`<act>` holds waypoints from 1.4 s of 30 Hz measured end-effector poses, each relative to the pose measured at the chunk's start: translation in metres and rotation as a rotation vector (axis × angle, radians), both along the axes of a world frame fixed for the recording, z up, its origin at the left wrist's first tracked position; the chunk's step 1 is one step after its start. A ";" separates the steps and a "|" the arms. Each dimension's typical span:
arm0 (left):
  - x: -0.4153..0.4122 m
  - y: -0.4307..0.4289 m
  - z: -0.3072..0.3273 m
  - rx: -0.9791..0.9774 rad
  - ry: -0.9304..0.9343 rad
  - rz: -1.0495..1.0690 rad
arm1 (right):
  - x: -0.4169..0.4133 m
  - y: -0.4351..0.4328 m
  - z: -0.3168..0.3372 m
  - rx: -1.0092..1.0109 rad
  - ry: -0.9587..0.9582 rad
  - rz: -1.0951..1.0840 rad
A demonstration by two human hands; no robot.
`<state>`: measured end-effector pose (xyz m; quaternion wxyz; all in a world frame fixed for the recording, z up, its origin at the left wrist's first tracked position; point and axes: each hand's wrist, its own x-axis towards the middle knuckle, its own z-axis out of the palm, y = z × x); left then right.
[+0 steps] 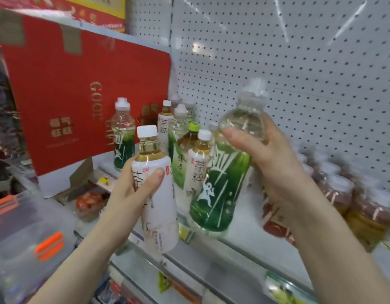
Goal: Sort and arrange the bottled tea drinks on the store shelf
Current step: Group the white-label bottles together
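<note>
My left hand [132, 189] grips a white-labelled tea bottle [159, 216] with a white cap, held upright in front of the shelf. My right hand [266, 154] grips a clear bottle with a green label [220, 194], tilted with its cap toward the upper right. Behind them on the white shelf [244, 229] stand several more bottles: a green-labelled one [123, 137] at the left, a white-labelled one [165, 126], one with a light green cap [187, 145] and another white-labelled one [200, 159].
A big red carton [80, 102] stands on the shelf at the left. Dark red-capped bottles [343, 198] crowd the shelf at the right, blurred. White pegboard [299, 62] backs the shelf. A clear plastic box with orange clips [31, 233] sits lower left.
</note>
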<state>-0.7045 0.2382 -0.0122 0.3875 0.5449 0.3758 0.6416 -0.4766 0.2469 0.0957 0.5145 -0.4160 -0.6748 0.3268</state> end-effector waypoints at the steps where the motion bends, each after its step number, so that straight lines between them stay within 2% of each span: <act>1: -0.009 0.009 0.001 0.000 -0.006 0.000 | -0.013 0.014 0.012 -0.002 -0.039 0.001; 6: -0.043 0.057 0.003 0.004 -0.015 -0.006 | -0.071 0.091 0.063 -0.036 -0.153 0.104; 10: -0.063 0.089 0.003 0.022 -0.021 0.006 | -0.110 0.159 0.087 -0.071 -0.352 0.110; 17: -0.093 0.128 -0.011 -0.034 0.037 0.001 | -0.166 0.250 0.056 -0.163 -0.672 0.065; 21: -0.109 0.149 -0.014 -0.080 0.089 -0.072 | -0.189 0.275 0.043 -0.113 -0.939 -0.010; 28: -0.122 0.174 -0.010 -0.101 0.094 -0.172 | -0.193 0.293 0.042 -0.103 -1.073 -0.082; 31: -0.121 0.181 -0.007 -0.079 0.123 -0.217 | -0.178 0.287 0.053 -0.177 -1.013 -0.032; 34: -0.115 0.191 0.000 -0.036 0.125 -0.257 | -0.157 0.266 0.060 -0.120 -0.946 -0.065; 36: -0.108 0.197 0.007 -0.005 0.115 -0.262 | -0.143 0.244 0.058 -0.069 -0.824 -0.083; 39: -0.094 0.201 0.022 0.068 0.147 -0.271 | -0.132 0.203 0.044 -0.118 -0.556 0.001; 42: -0.078 0.197 0.030 0.126 0.196 -0.309 | -0.135 0.168 0.025 -0.093 -0.445 -0.044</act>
